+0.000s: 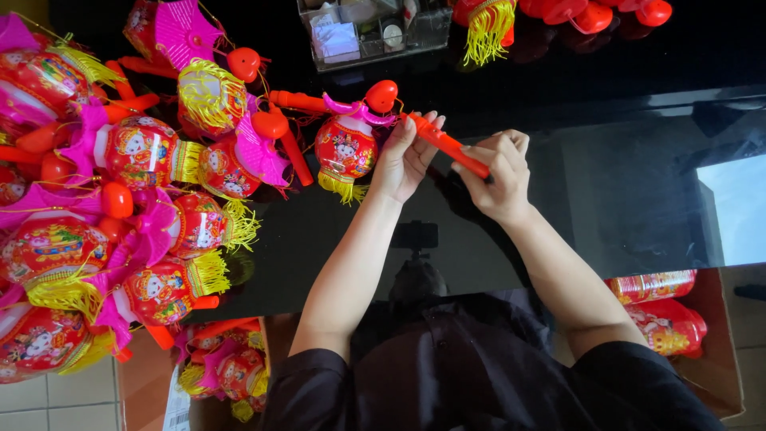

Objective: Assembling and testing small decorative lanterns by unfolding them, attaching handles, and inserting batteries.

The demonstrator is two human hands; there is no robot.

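Both my hands grip a slim red plastic handle stick (444, 144) over a glossy black table (606, 183). My left hand (405, 158) pinches its upper end, where a red heart-shaped piece (381, 95) and pink trim meet. My right hand (496, 174) is closed around the lower end. A red toy lantern (345, 148) with a yellow tassel hangs off the stick's top, just left of my left hand, lying on the table.
Many similar red, pink and yellow lanterns (144, 152) are heaped at the left. A clear plastic box (369, 32) sits at the far edge, more red pieces (590, 14) at top right. Cardboard boxes (702, 351) with lantern parts stand on the floor on both sides.
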